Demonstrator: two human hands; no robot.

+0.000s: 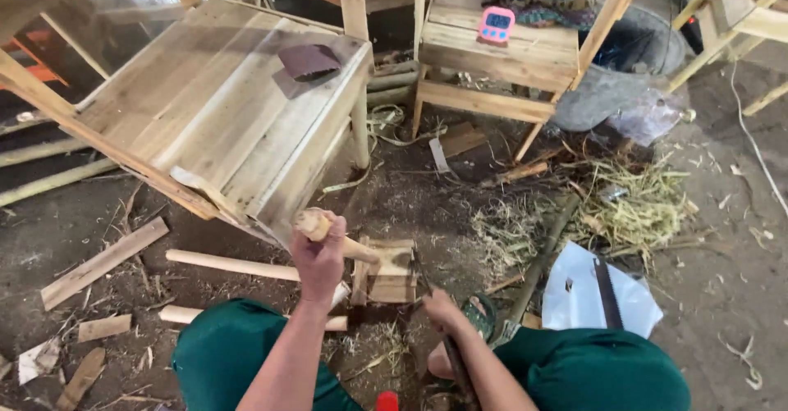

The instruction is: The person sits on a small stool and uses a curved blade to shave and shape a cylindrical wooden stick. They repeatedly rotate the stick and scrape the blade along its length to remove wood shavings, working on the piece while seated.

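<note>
- Head view: left hand point(318, 257) wrapped tight round a wooden mallet handle point(328, 232), held just left of the small wooden block frame point(386, 270) (mallet head resting on the frame's top edge).
- Right hand point(442, 310) closed on a dark metal tool point(454, 360), just below and right of the frame.
- Upturned wooden chair point(222, 107) above-left of the frame; sandpaper sheet point(308, 61) lying on it.
- Saw point(607, 294) on a white bag point(574, 296), well right of the frame.
</note>
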